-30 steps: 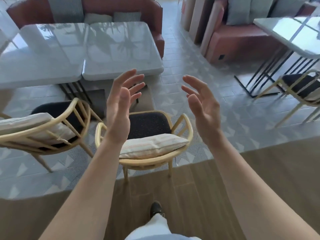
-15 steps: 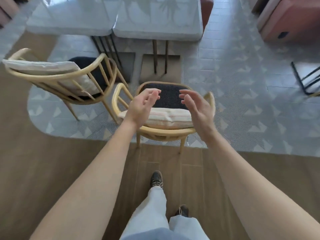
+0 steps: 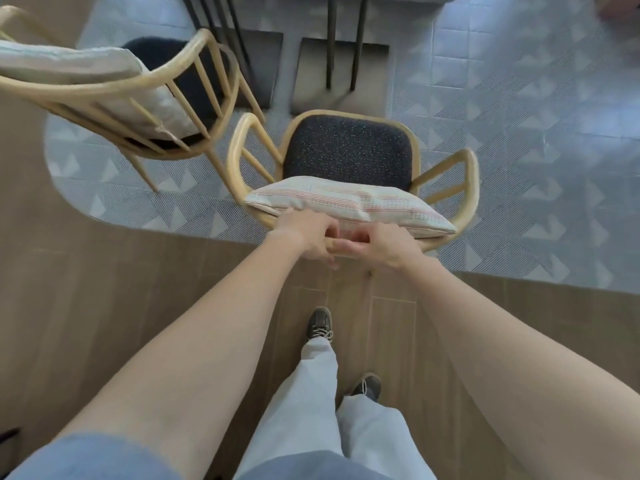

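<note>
Pale wooden armchair (image 3: 349,150) with a curved hoop back and a dark speckled seat stands straight ahead of both hands. Its back rail is nearest the person and its seat lies beyond the fingers. A 2nd pale wooden armchair (image 3: 156,76) of the same shape stands off to the left of the left hand and farther away, with a whitish cushion on it. Black metal table legs (image 3: 343,39) rise well beyond the hands, past the dark seat. A flat cream cushion with pink stripes (image 3: 346,202) lies along the back of the near armchair, just beyond the knuckles, and is wider than the 2 hands together. The left hand (image 3: 304,233) grips the middle of the back rail, fingers curled over it. The right hand (image 3: 384,244) grips the same rail just beside the left, the 2 almost touching; blur hides how its thumb lies. Behind the wrists, 2 dark lace-up shoes (image 3: 320,322) stand on brown wood flooring.
</note>
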The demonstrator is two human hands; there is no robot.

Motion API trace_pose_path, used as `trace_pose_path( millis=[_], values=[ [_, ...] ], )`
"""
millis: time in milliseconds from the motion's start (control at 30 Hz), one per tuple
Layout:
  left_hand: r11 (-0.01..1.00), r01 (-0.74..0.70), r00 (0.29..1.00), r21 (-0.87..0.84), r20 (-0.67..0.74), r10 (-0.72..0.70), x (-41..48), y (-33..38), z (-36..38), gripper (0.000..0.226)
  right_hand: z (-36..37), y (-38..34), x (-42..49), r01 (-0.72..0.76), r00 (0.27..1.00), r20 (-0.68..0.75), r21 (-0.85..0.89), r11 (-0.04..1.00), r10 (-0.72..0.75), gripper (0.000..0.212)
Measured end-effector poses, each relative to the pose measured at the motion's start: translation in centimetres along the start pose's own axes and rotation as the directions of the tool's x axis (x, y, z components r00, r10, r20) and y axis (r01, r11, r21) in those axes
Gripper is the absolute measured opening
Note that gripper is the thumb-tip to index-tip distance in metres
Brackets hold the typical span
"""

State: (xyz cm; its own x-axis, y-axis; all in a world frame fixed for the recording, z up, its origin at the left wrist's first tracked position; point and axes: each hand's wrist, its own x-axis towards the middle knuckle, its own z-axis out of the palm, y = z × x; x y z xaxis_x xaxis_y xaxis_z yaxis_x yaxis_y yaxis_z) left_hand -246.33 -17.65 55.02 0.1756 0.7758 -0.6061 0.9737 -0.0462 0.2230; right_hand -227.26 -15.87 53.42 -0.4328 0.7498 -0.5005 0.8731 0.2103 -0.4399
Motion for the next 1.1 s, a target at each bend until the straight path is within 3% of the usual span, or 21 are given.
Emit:
trace_pose_path(
  millis=[133, 233, 567, 800, 1100],
  values=[
    [0.974, 0.015, 0.998, 0.224, -0.061, -0.001, 0.6, 0.6, 1.8, 0.005, 1.0, 0.0, 0.6, 0.102, 0.995, 0.045, -0.302, 0.948, -0.092, 0.038],
    [0.959, -0.012, 0.997, 0.284, -0.067, 0.033, 0.8, 0.5, 1.9, 0.007, 1.5, -0.2, 1.5, 0.161, 0.985, 0.121, -0.424, 0.891, -0.120, 0.033],
    [0.952, -0.172, 0.984, 0.254, 0.093, 0.153, 2.7, -1.0, 1.0, 0.023, 1.9, 0.1, 3.6, 0.241, 0.969, 0.144, -0.396, 0.886, -0.199, 0.038],
    [0.920, -0.157, 0.982, 0.359, -0.043, 0.184, 6.2, -3.7, -1.8, 0.023, -1.2, -1.0, 8.3, 0.251, 0.967, 0.072, -0.439, 0.863, -0.245, 0.021],
    [0.944, -0.138, 0.979, 0.298, -0.102, 0.176, 13.2, -9.7, -9.6, 0.013, -6.7, -4.0, 18.9, 0.215, 0.972, 0.021, -0.483, 0.849, -0.234, 0.018]
  ],
)
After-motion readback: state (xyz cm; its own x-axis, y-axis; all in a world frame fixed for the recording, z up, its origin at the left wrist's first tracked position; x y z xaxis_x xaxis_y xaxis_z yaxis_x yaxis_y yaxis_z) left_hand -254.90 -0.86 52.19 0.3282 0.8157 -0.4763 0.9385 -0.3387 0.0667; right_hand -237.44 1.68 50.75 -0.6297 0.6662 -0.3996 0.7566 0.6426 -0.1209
